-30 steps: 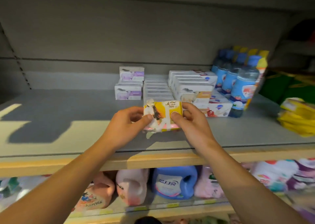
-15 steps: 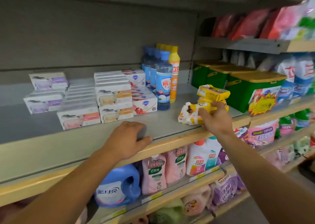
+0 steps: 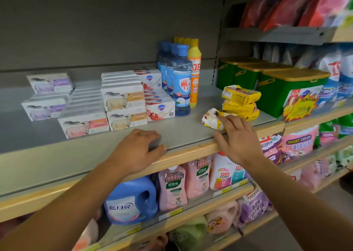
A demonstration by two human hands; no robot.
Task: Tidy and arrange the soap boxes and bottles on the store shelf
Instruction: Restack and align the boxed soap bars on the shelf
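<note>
Grey shelf board (image 3: 191,130) with a pale wood-coloured front lip, dull grey back panel behind it; a store aisle, shelving continuing right and below. Landmark: the blue-capped bottle (image 3: 181,82) standing at the front of a row of like bottles, mid-shelf. Just right of it, touching or nearly so, an orange bottle with yellow cap (image 3: 194,73). Left of the bottle, white soap boxes in stacked rows: red-printed ones (image 3: 160,110) beside it, sheep-printed ones (image 3: 124,100) next, a pink-labelled one (image 3: 84,125) further left and forward, purple-labelled ones (image 3: 47,98) furthest left. Right of the bottle, apart from it, a stack of yellow soap boxes (image 3: 240,100), the top one skewed. At the stack's foot, toward the shelf front, a crumpled white-and-yellow soap pack (image 3: 212,118) lies flat on the board. Right hand (image 3: 236,138) spread, fingertips on the pack's near end, thumb on the shelf lip. Left hand (image 3: 139,147) in front and left of the bottle, palm down, fingers loosely bent over the shelf edge, holding nothing. Beyond the stack, green tubs with yellow lids (image 3: 282,90). Lower shelf: pink pouches (image 3: 172,189), a blue jug (image 3: 129,203).
</note>
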